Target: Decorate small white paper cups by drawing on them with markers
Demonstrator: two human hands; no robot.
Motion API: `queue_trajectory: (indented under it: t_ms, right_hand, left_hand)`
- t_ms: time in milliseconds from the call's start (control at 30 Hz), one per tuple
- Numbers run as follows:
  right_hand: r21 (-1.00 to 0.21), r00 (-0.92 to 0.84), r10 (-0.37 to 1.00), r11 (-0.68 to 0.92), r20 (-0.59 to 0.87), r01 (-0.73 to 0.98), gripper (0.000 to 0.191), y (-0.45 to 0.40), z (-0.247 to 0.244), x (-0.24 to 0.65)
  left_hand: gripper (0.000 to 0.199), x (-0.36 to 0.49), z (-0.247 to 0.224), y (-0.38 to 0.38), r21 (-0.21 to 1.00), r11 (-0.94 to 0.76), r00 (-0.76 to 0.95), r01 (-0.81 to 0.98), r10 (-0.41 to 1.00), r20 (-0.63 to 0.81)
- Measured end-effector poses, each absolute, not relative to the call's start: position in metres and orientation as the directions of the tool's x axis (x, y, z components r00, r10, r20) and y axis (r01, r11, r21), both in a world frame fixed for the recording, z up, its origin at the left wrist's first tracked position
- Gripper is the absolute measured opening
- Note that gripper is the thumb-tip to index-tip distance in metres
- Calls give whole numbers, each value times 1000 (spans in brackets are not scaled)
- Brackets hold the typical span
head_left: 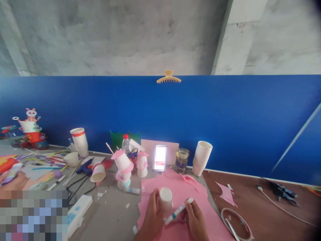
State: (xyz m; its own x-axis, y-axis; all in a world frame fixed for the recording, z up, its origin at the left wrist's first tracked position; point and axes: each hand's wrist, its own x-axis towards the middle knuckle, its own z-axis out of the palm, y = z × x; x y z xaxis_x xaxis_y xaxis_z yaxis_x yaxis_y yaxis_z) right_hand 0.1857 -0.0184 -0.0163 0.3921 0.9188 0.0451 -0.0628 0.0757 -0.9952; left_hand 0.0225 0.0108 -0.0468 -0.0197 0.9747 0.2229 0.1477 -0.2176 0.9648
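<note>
My left hand [153, 216] is closed around the side of a white paper cup [166, 199], which appears to stand bottom-up. In my right hand [196, 219] is a slim white marker [179, 211] with a teal band, slanting down toward the cup's lower right side. Whether the marker's tip touches the cup I cannot tell. Beneath both hands spreads a large pink paper sheet [180, 187] with ragged edges. A similar white tube [131, 190] lies left of the sheet. Behind it stand two towers of pink-trimmed paper cups, one taller [123, 167] and one shorter [142, 164].
Behind the sheet are a lit phone screen [160, 158], a glass jar [182, 160] and a cup stack [202, 157]. A power strip [78, 216] and glue gun [85, 166] lie left. Another person's hand [16, 182] is far left. A tape ring [237, 222] lies right.
</note>
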Motion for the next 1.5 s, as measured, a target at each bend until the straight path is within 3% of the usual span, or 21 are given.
queue_trajectory:
  t_ms: [133,233,400,533,667,833,900,1067,1333,1500]
  right_hand:
    - [-985,493,861,168,124,-46,51,-25,-1,184]
    - [-972,503,848,227,168,-57,48,-29,5,178]
    - [-955,437,879,269,189,-128,48,-32,0,164]
    - [-951,418,891,264,177,-159,47,-31,-1,161]
    - [-944,363,913,268,185,-194,46,-31,4,168]
    - [-949,10,966,258,260,-181,44,-34,7,168]
    - [-954,-52,965,244,257,-175,43,-36,6,164]
    - [-953,-16,971,232,240,-195,43,-36,6,159]
    - [-951,-45,963,254,265,-178,35,-38,1,158]
    - [-941,-15,947,317,321,-121,31,-38,-5,155]
  left_hand:
    - [22,7,-28,4,809,-448,-109,379,847,520]
    - [12,3,-9,-9,601,-668,71,439,693,718]
    - [15,18,6,-29,380,-817,398,435,552,733]
    - [14,25,0,-30,273,-796,441,540,543,714]
    - [13,22,-7,-25,276,-772,393,572,553,735]
    - [17,19,-10,-26,392,-761,382,518,615,689]
    - [17,19,-11,-26,421,-757,405,499,634,659]
    - [21,19,-15,-24,478,-718,370,506,681,632]
    - [24,16,-21,-23,459,-752,379,472,644,665]
    - [23,14,-19,-23,362,-760,368,540,600,710]
